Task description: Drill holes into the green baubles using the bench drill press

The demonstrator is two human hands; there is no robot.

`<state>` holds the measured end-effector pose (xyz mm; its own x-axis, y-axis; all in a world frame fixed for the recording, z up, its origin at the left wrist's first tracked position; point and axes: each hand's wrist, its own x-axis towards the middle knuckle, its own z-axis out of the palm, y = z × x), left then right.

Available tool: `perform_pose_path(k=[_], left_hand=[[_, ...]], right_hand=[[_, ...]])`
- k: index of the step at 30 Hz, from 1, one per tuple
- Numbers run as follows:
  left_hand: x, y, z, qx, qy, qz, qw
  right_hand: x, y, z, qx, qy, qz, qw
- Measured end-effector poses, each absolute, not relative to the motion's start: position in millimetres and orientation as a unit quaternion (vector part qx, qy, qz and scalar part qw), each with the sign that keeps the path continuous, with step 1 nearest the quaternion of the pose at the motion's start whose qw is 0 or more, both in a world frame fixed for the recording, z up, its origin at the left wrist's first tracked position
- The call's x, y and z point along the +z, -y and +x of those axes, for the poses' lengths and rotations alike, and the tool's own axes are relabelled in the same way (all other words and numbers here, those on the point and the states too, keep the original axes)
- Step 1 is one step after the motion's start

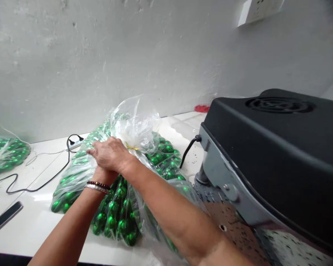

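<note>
Beside the yellow tie (131,147), your right hand (111,152) covers your left hand (106,175); I can't tell their grip. The bag (120,218) looks slippery, probably shifting; hold near the tie.

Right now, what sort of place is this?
Probably a small workshop or packing room: bagged shiny green balls on a white worktop, a bulky black-topped machine beside them, and a power strip with plugs in it.

Right hand (112,153) over left hand (107,175), left mostly hidden, both at clear bag of green beads (118,218). Yellow tie (132,148) just beside. 2 bracelets (97,187), left wrist. Black machine (266,147) right, phone (4,218) left, white table (41,236).
</note>
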<state>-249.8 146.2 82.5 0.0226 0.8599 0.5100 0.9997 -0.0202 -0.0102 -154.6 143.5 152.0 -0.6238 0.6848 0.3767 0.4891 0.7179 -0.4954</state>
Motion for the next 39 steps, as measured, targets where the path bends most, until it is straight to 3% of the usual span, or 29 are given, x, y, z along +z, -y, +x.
perform_pose_path(k=[3,10,23,39], left_hand=[[97.4,-138.0,-244.2,-0.151,0.693,-0.682,0.177],[113.5,-136.6,-241.2,-0.124,0.715,-0.677,0.121],[109.0,-125.4,-242.3,-0.150,0.651,-0.730,0.143],[98.7,-132.6,-243.2,-0.278,0.642,-0.709,0.089]], right_hand=[[129.5,-155.8,-139.2,0.152,0.842,-0.379,0.353],[82.3,-197.3,-123.6,0.147,0.809,-0.476,0.314],[98.2,-211.7,-146.9,0.185,0.801,-0.537,0.191],[80.2,-213.0,-122.7,0.293,0.796,-0.486,0.210]])
